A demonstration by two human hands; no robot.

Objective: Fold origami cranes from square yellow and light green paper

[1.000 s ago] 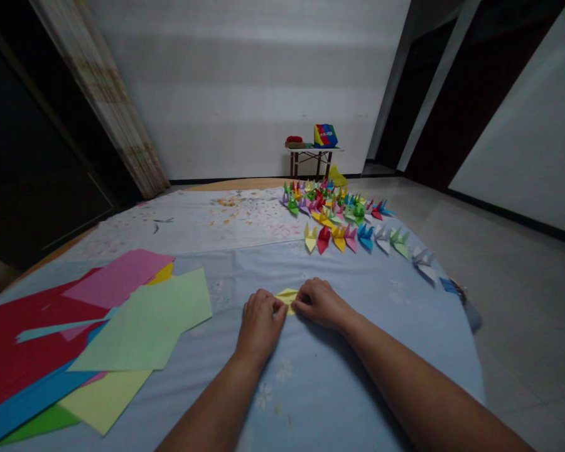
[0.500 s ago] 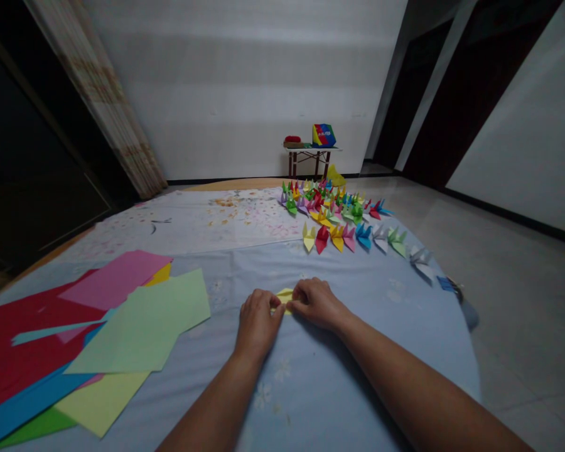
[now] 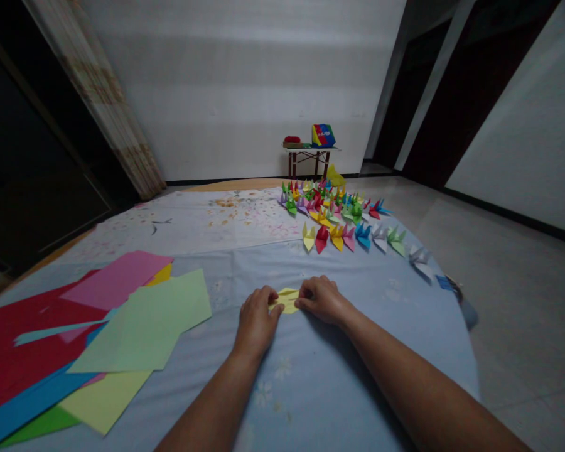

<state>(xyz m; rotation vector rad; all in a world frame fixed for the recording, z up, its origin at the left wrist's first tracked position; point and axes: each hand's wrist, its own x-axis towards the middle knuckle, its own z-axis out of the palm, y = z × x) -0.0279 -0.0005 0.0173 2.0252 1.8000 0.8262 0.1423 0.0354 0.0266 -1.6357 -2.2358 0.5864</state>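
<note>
A small folded piece of yellow paper (image 3: 288, 301) lies on the blue tablecloth between my hands, a crease visible across its middle. My left hand (image 3: 258, 317) pinches its left edge with thumb and fingertips. On the opposite edge, my right hand (image 3: 324, 300) has its thumb and fingers closed on the paper. The fingertips cover both ends of the piece. Beyond my hands stands a row of folded paper cranes (image 3: 336, 238) in several colours.
Loose coloured sheets overlap at the left, a pale green sheet (image 3: 145, 326) on top and a red sheet (image 3: 23, 339) beneath. More cranes (image 3: 329, 199) crowd the table's far right. Behind the table is a small stand (image 3: 311, 150) bearing a colourful box (image 3: 323, 135).
My hands have moved slightly apart, the right one shifting rightward. More of the yellow paper's middle shows between them. The cranes and loose sheets stay put.
</note>
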